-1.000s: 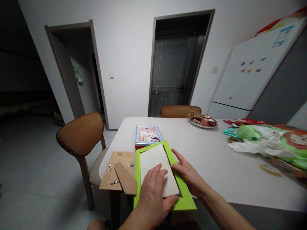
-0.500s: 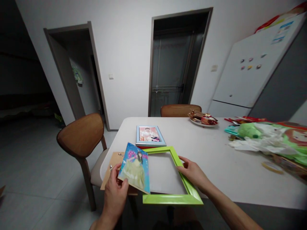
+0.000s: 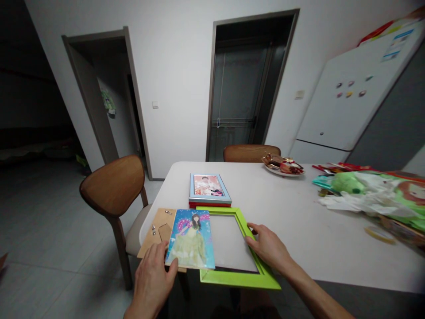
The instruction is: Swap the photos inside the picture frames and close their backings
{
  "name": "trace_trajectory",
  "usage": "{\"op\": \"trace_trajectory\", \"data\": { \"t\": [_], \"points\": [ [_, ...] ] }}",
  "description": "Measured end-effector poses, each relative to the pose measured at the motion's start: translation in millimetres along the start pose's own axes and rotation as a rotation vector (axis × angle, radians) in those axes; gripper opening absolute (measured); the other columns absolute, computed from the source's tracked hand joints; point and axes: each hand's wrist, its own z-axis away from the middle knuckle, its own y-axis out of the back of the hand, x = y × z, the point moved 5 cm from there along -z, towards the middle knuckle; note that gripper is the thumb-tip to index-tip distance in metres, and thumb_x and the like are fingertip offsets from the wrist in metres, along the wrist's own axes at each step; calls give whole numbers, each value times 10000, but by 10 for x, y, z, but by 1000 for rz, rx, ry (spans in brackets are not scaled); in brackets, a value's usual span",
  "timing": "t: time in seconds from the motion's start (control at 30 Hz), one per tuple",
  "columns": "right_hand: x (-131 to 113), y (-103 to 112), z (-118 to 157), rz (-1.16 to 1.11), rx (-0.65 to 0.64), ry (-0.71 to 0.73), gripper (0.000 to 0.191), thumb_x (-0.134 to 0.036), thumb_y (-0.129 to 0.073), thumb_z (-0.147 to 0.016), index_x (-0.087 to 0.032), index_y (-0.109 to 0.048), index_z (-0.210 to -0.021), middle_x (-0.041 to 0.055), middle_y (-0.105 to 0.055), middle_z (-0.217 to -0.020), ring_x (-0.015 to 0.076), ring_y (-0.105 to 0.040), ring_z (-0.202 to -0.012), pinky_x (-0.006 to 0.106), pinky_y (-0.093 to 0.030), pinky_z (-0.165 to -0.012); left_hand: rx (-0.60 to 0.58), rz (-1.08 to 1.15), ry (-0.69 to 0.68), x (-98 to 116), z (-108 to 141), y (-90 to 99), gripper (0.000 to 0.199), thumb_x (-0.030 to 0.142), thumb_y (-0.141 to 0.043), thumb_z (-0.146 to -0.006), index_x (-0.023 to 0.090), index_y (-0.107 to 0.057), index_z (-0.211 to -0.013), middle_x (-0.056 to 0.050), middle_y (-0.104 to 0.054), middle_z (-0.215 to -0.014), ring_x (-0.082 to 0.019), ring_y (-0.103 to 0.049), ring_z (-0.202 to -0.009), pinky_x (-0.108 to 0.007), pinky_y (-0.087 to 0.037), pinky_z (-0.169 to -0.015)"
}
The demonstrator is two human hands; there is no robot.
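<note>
A light-green picture frame lies at the table's near edge, its lower side jutting past it. My right hand grips its right side, thumb on the rim. A photo of a person in a pale dress on blue lies across the frame's left side and a brown backing board with metal clips. My left hand holds the photo's lower left corner, thumb at the bottom edge and fingers along the left edge. The frame's left side is mostly hidden under the photo.
A light-blue framed picture lies on something red just behind the green frame. Farther along the white table are a plate of wrapped items, green and white packaging and a tape roll. A wooden chair stands at left.
My left hand has lowered the photo from a tilted position to lie flatter and straighter, slightly to the right, over the frame's left side. More of the backing board shows. My right hand keeps its hold.
</note>
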Motion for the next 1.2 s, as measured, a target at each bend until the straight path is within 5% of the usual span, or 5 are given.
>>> {"op": "trace_trajectory", "data": {
  "t": [0.2, 0.5, 0.73, 1.0, 1.2],
  "points": [
    [-492, -6, 73, -328, 7, 121, 421, -267, -439, -701, -113, -519, -1084, 87, -584, -910, 148, -546, -699, 282, -420, -711, -46, 2, -298, 266, 69, -254, 432, 196, -488, -671, 154, -481, -1100, -125, -466, -1203, -260, -398, -1127, -441, -313, -946],
    [-982, -594, -15, -882, -254, -28, 618, -107, -460, -582, -143, -396, -1195, -72, -465, -554, 65, -412, -420, 180, -324, -406, -102, -80, -326, 387, 37, -414, 542, 88, -462, -605, 137, -464, -1144, -145, -391, -1283, -286, -317, -1196, -495, -258, -970],
    [-1259, -223, 37, -1384, -176, -71, 610, -173, -520, -622, -161, -342, -1206, -82, -446, -556, 61, -419, -463, 181, -360, -460, 60, 263, -399, 442, -127, -273, 534, 29, -337, -662, 191, -475, -1152, -78, -499, -1205, -205, -410, -1142, -432, -307, -971],
    [-1115, -228, 202, -1439, -288, -334, 428, -332, -527, -671, -150, -468, -1054, 82, -598, -924, 147, -585, -746, 260, -453, -630, 194, 1214, 143, 655, -203, -52, 317, 335, -437, -788, 120, -560, -985, -88, -646, -944, -231, -572, -938, -363, -438, -840],
    [-744, -56, 107, -1433, -127, -262, 448, -193, -418, -631, -166, -470, -1075, 45, -657, -815, 158, -603, -651, 246, -459, -540, 45, 1346, 146, 784, -173, -247, 436, 277, -516, -708, 134, -457, -1116, -108, -586, -1072, -208, -537, -1001, -339, -415, -871]
  ]
}}
